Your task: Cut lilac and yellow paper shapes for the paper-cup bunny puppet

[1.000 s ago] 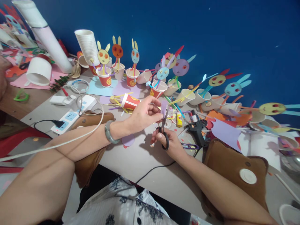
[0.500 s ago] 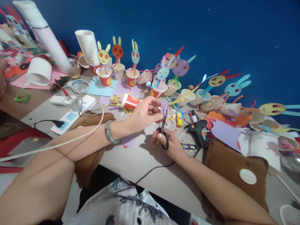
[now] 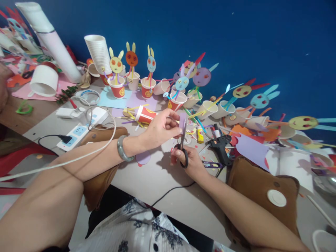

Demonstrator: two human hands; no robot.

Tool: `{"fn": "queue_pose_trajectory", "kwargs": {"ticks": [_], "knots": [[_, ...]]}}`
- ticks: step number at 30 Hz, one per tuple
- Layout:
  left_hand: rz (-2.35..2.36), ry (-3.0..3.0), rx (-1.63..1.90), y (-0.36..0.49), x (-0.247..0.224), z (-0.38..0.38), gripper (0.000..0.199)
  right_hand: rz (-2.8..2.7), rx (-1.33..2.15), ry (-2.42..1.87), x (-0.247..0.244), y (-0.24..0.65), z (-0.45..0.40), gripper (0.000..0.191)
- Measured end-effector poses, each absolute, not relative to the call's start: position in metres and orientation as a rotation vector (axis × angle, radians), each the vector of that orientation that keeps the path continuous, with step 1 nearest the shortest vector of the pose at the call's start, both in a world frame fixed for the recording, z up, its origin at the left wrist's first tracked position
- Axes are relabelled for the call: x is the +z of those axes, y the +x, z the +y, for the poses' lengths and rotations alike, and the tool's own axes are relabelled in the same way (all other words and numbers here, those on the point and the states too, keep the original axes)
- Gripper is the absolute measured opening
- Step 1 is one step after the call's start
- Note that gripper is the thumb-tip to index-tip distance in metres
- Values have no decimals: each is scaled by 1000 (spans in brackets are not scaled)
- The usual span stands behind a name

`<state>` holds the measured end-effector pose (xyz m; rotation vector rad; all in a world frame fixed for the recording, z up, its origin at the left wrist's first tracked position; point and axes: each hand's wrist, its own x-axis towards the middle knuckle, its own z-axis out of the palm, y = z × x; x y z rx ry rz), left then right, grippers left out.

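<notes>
Near the middle of the head view, my left hand [image 3: 162, 128] pinches a small piece of purple paper [image 3: 182, 120] between thumb and fingers. My right hand [image 3: 191, 159] is wrapped round the black handles of a pair of scissors [image 3: 184, 154], whose blades point up and lie against the paper's right side. A round purple paper piece [image 3: 143, 158] rests on the table below my left wrist. Behind my hands, a red cup [image 3: 146, 114] lies on its side, and a rabbit figure with a light blue head [image 3: 182, 83] stands in another cup.
More paper rabbits in cups line the blue wall. A black glue gun [image 3: 221, 148] and purple paper [image 3: 252, 150] lie to the right, beside a brown pouch [image 3: 262, 196]. A power strip [image 3: 78, 131] and a stack of white cups [image 3: 97, 52] are at the left.
The scissor blades look closer together and a little more upright against the purple paper. Both hands have stayed in nearly the same place.
</notes>
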<state>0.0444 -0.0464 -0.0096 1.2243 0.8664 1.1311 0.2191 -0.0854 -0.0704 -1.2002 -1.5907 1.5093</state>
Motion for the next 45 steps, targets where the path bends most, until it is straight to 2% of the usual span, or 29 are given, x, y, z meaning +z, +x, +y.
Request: {"fn": "queue_pose_trajectory", "kwargs": {"ticks": [38, 45], "knots": [[867, 1198, 1083, 43, -7, -46, 29, -1546, 1534, -1309, -58, 213, -91, 59], [843, 1189, 1076, 44, -9, -46, 30, -1560, 1383, -1307, -56, 215, -91, 58]]}}
